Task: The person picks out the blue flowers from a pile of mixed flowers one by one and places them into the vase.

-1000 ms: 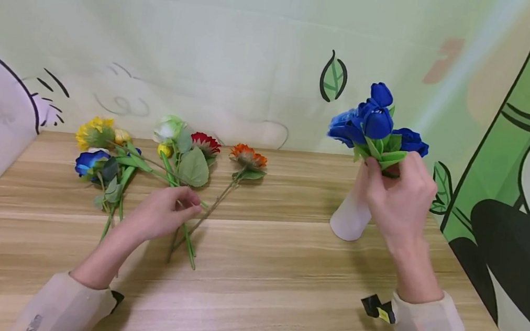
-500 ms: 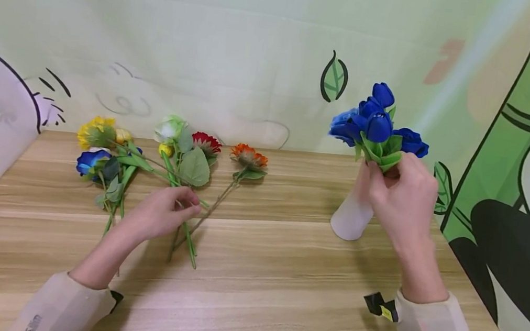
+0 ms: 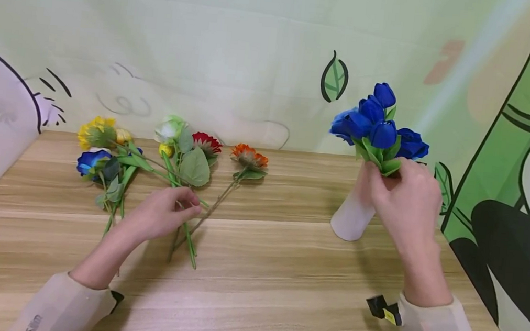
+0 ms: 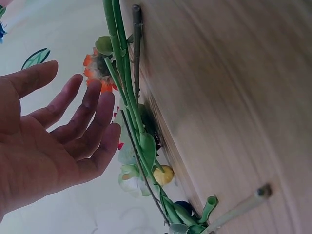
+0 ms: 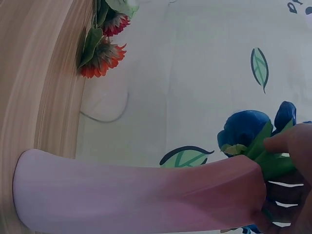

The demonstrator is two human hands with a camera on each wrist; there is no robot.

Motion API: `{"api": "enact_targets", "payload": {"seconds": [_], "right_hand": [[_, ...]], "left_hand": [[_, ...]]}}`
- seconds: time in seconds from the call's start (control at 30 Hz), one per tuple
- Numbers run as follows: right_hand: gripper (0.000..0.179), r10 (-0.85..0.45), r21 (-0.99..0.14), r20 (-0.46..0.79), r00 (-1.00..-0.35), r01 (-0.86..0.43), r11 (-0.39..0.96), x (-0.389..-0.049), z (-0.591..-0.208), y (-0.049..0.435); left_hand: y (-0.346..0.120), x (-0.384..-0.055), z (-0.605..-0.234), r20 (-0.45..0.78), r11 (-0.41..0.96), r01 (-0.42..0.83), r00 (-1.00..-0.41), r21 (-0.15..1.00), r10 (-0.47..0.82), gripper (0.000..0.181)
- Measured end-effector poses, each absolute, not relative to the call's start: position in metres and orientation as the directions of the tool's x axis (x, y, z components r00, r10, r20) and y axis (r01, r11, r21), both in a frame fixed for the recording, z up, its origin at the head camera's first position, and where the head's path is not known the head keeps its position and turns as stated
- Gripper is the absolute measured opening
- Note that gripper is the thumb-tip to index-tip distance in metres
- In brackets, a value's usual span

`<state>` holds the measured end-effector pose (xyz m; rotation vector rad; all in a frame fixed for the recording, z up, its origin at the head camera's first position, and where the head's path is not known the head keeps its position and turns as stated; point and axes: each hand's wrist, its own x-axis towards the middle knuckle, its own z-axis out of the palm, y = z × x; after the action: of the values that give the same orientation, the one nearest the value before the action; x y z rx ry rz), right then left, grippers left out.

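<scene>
A pale pink-white vase (image 3: 351, 218) stands at the right, with several blue flowers in its mouth. My right hand (image 3: 405, 204) is at the vase's rim and pinches a blue tulip (image 3: 384, 134) low, by its green leaves. In the right wrist view, the thumb presses those leaves (image 5: 278, 165) just above the vase mouth; the stem inside is hidden. My left hand (image 3: 163, 212) hovers over flower stems with loosely bent fingers and holds nothing. The left wrist view shows the fingers apart from the green stems (image 4: 127, 83).
On the wooden table (image 3: 254, 291) at the left lie a yellow flower (image 3: 95, 132), a blue rose (image 3: 92, 162), a white-green flower (image 3: 170, 128), a red flower (image 3: 206, 143) and an orange flower (image 3: 249, 156). A printed cloth (image 3: 237, 52) hangs behind the table.
The right hand has shifted slightly down and to the right, and the pinched blue tulip has sunk a little towards the vase. The left hand has stayed in place.
</scene>
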<state>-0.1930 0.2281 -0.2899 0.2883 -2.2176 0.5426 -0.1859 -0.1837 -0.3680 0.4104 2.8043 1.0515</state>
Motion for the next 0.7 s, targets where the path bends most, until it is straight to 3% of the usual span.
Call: {"api": "enact_targets", "payload": {"seconds": [0.27, 0.7], "right_hand": [[0.022, -0.020, -0.285, 0.819, -0.573, -0.437, 0.853, -0.1965, -0.2887, 0.2235], [0.018, -0.048, -0.265, 0.759, -0.649, -0.375, 0.888, -0.1913, -0.2889, 0.2288]], "left_hand": [[-0.1845, -0.1860, -0.3682, -0.025, 0.727, 0.205, -0.956, 0.656, 0.293, 0.023], [-0.1849, -0.1852, -0.3658, -0.026, 0.730, 0.210, -0.954, 0.651, 0.298, 0.023]]}}
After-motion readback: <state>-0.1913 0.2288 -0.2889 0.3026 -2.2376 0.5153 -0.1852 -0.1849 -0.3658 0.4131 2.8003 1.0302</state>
